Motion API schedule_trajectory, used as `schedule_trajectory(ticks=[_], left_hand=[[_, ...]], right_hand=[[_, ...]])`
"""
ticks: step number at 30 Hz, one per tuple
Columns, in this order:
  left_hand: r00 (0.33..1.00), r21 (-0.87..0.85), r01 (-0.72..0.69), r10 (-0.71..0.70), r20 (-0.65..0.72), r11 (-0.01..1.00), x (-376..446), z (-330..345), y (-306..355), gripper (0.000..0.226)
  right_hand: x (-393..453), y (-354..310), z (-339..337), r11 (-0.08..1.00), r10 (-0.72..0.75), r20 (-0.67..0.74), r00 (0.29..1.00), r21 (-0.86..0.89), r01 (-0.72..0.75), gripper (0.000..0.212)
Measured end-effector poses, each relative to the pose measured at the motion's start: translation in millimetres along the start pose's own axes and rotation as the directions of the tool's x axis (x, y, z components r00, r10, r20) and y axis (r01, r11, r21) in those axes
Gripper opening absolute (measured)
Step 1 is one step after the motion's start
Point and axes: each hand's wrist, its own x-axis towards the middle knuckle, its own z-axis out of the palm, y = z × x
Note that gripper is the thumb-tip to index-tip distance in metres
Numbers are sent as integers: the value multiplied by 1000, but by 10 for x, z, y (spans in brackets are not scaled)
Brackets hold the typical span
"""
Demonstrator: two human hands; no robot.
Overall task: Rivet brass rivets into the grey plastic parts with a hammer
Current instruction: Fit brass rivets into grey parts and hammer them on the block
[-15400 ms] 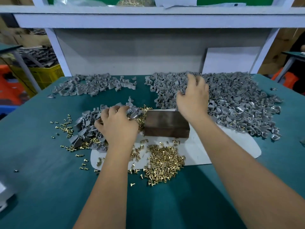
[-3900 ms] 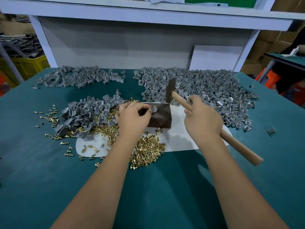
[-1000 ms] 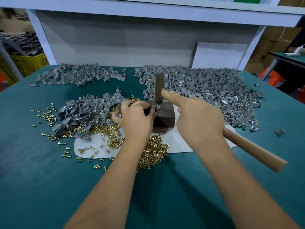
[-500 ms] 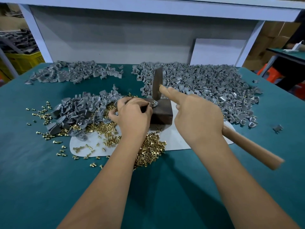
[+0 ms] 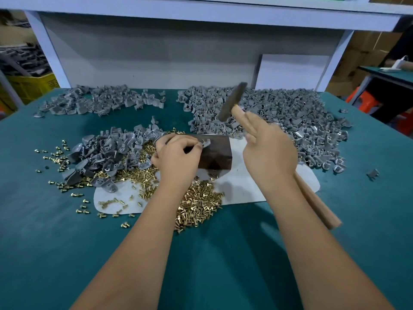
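Observation:
My left hand pinches a small grey plastic part on top of the dark brown block. My right hand grips the wooden handle of the hammer, forefinger stretched along it. The dark hammer head is raised and blurred, up and to the right of the block. Loose brass rivets lie heaped in front of the block on a white mat. The rivet in the held part is hidden by my fingers.
A large heap of grey parts lies at the back right, a smaller one at the back left, and another mixed with rivets to the left of the block. One stray part lies far right. A white shelf frame rises behind the green table.
The hammer head has lifted off the block and swung up to the right. My left hand still holds the part on the block.

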Motion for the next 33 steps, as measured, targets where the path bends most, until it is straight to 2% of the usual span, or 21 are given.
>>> schedule_trajectory(ticks=[4,9,12,17,21,24,25,27,30,33], left_hand=[[997,-138,63,-57,48,988,-11,-46,18,25],[997,-162,61,-53,55,985,-10,-79,17,25],[999,-98,32,-28,40,995,-19,-97,16,20],[998,89,-54,52,21,995,-24,-89,-33,7],[997,135,-78,77,14,988,-17,-76,-46,8],[997,139,-76,76,12,987,-15,-66,-56,8],[997,142,-77,76,12,987,-15,-61,-57,9],[997,143,-80,80,8,986,-15,-56,-59,8],[996,149,-89,91,-8,985,-11,-55,-55,9],[994,170,-108,111,-10,979,-11,-64,-52,10]], right_hand=[[-38,282,133,995,103,62,993,13,-104,27],[-51,400,212,985,173,167,971,-39,-169,20],[-58,370,212,986,160,174,972,-65,-151,22],[-96,278,220,961,32,102,994,-277,-2,26],[-124,223,210,976,22,156,987,-217,12,20],[-109,196,210,961,3,90,996,-275,22,26],[-100,145,221,971,-39,39,999,-234,47,27],[-86,-26,263,989,-145,-27,989,-29,144,26],[-79,-306,393,947,-204,60,977,266,182,20],[-23,-435,511,941,-186,138,973,309,136,14]])
